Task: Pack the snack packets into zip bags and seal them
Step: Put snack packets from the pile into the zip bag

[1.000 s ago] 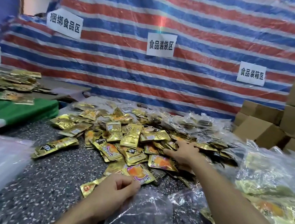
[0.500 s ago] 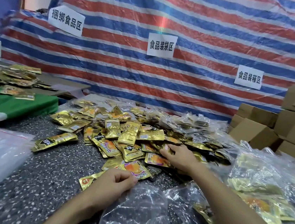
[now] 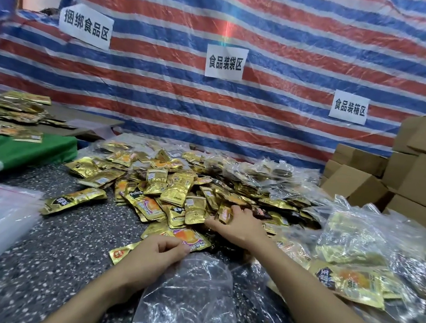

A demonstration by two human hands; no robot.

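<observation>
Where the heap of snack packets (image 3: 174, 191) met the limp zip bag (image 3: 190, 305) on the speckled table (image 3: 69, 251), your left hand (image 3: 153, 259) pinched the bag's mouth and your right hand (image 3: 241, 227), apart from it, curled round a few packets. Slick foil could have slipped from that grip, or the unheld side of the mouth sagged shut. Behind hung a striped tarpaulin (image 3: 274, 30), with stacked cartons (image 3: 422, 180) and paper signs (image 3: 225, 62).
</observation>
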